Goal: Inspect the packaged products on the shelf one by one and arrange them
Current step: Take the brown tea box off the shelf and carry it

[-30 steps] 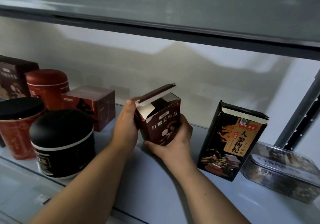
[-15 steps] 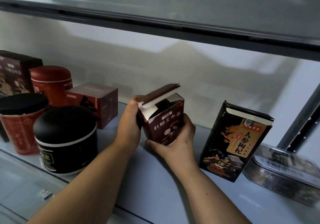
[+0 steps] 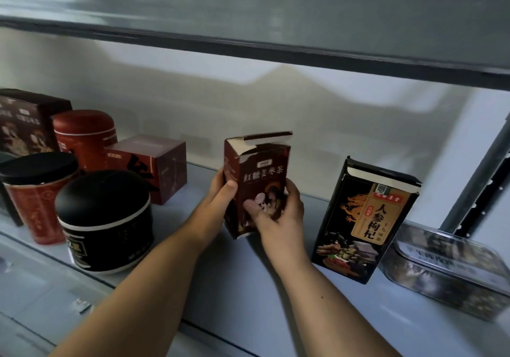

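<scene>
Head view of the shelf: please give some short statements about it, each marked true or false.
1. The left hand and the right hand both hold the small brown box. True.
2. The top flap of the small brown box is tucked shut. False: it stands open.
3. The black dragon box stands to the right of the small brown box. True.
4. The metal tin lies left of the small brown box. False: the metal tin lies far right, beside the black dragon box.

Holding both bare forearms stretched forward and upward, converging toward the middle. Gripping the left side of the dark red carton (image 3: 260, 172) with the left hand (image 3: 220, 194), thumb on the front edge. Cupping its lower right part with the right hand (image 3: 280, 216), thumb laid across the front face.
</scene>
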A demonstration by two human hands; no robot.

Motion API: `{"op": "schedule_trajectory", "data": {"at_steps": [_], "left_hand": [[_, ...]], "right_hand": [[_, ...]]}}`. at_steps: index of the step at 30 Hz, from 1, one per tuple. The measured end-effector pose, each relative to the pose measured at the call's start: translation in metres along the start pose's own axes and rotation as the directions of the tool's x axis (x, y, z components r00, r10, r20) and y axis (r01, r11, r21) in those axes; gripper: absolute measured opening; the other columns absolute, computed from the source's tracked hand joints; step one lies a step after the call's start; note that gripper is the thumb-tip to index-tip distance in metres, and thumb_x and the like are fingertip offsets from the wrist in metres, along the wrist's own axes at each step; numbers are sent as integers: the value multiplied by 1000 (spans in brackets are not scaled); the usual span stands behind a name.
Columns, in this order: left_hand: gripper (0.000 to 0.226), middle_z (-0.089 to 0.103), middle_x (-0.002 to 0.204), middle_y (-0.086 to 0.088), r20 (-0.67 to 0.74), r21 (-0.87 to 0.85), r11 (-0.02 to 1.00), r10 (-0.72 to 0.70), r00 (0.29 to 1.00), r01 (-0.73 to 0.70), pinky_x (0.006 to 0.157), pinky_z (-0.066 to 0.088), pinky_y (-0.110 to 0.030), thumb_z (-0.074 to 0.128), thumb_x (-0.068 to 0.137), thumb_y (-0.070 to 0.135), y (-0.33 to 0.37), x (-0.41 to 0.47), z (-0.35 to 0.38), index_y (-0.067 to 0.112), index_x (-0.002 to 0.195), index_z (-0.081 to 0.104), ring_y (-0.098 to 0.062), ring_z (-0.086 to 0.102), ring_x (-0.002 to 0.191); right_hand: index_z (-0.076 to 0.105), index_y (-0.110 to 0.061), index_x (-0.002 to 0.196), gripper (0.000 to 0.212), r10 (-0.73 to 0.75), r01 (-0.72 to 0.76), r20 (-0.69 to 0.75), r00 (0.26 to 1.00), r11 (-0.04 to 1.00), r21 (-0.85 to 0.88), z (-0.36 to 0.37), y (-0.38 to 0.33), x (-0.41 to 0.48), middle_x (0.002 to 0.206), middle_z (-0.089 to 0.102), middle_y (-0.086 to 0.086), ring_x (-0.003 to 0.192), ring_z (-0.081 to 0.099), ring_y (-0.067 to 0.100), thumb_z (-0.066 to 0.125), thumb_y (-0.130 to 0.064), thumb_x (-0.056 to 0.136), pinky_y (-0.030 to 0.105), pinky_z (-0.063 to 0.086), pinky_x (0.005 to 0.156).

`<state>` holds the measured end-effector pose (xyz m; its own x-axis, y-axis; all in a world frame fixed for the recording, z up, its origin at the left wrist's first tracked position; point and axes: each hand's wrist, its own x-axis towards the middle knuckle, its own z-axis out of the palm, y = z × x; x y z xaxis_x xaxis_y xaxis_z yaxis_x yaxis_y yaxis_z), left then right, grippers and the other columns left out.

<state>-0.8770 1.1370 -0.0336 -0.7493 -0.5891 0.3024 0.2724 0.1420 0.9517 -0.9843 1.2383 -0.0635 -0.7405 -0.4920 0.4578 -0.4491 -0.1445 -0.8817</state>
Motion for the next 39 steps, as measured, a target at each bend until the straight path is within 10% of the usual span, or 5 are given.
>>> {"op": "schedule_trajectory", "data": {"at_steps": [6,18,26,32,39], "left_hand": [[82,66,120,18,-24,232,972,-26,999,30,82,58,-18,69,93,7,6,-26,-8,53,144,23,7,66,106],[50,49,116,40,-185,153,988,56,981,-28,77,41,3,43,107,17,17,-75,-5,52,137,24,31,54,95],[54,63,131,22,-131,188,982,42,991,-16,64,55,-20,40,109,34,7,-66,-8,59,152,19,-3,69,103],[55,69,112,29,-141,142,986,-68,988,88,51,54,-28,36,109,37,13,-68,-14,90,117,21,-9,73,91],[48,71,120,16,-36,-17,998,-55,998,55,81,61,-31,35,110,24,8,-67,-16,47,152,37,-5,72,100]], "right_hand": [[66,-42,113,15,90,-91,58,994,996,14,-4,-4,2,114,72,-7,102,69,6,59,-47,101,42,58,92],[66,-34,120,35,180,-301,335,925,884,358,-10,-23,-15,107,78,13,98,75,35,63,-24,87,45,61,79],[55,-60,122,50,227,-295,299,927,933,207,-9,-23,-23,115,76,1,104,74,34,69,-43,77,67,55,91],[48,-63,122,55,233,-251,244,941,967,44,-10,-31,-39,114,78,-3,106,74,22,74,-47,77,52,53,103],[36,-61,122,52,240,-234,165,957,971,-56,-17,-51,-72,107,73,-17,93,72,-2,67,-26,99,18,54,84]]}}
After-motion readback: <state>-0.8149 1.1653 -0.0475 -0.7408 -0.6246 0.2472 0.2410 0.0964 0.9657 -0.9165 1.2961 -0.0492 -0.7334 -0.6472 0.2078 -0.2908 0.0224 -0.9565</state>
